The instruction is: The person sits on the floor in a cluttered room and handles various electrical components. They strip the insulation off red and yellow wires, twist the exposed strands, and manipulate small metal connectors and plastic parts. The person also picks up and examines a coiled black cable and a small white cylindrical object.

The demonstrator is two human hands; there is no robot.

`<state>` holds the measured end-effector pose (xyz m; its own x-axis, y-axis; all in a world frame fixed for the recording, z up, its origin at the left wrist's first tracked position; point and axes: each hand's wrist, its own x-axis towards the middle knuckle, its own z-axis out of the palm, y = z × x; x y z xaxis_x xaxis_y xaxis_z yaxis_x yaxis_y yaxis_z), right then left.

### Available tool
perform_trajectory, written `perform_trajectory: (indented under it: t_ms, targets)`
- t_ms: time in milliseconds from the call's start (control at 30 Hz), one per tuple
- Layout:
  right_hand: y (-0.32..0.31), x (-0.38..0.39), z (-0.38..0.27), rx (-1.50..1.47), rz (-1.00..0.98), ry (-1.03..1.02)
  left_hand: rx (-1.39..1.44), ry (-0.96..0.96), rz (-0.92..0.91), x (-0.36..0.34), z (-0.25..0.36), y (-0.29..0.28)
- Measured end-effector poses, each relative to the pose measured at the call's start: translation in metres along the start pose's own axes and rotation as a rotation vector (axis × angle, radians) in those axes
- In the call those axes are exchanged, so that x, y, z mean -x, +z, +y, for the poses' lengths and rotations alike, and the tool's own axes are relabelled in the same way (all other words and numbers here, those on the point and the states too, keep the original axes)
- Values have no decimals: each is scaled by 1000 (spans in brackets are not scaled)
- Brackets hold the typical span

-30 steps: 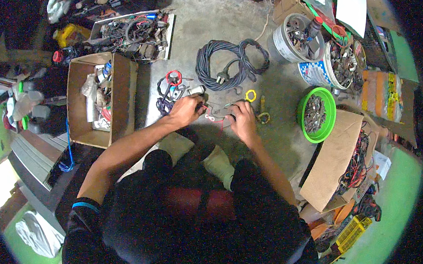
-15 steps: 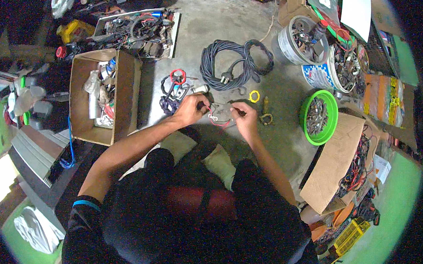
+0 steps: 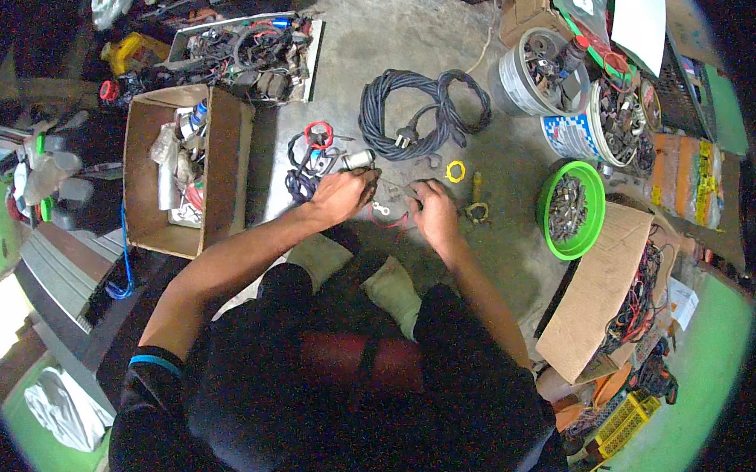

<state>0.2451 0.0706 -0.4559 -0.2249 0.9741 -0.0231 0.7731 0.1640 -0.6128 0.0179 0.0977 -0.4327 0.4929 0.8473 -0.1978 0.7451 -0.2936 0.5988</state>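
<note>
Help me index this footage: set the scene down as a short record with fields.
Left grip: fingers bunched, contents too small to tell
Right grip: fingers curled, contents hidden
Between them: thin red wire, small white piece
Ahead: coiled dark cable with plug
Right: yellow ring; green bowl of small pieces
Left: open cardboard box

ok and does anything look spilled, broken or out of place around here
Nothing looks spilled or plainly broken, though fine damage wouldn't show. Slightly odd: a yellow notched ring lies loose on the grey floor beyond the right hand, while other small parts sit in a green basin.
</note>
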Motion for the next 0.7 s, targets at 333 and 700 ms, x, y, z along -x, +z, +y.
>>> perform_trajectory:
  t_ms: [333, 700]
  targets:
    - [-7, 3, -19, 173, -102, -19, -232, 0, -85, -1, -15, 8]
    - [-15, 8, -31, 150, -265, 83, -299, 120, -148, -16, -5, 5]
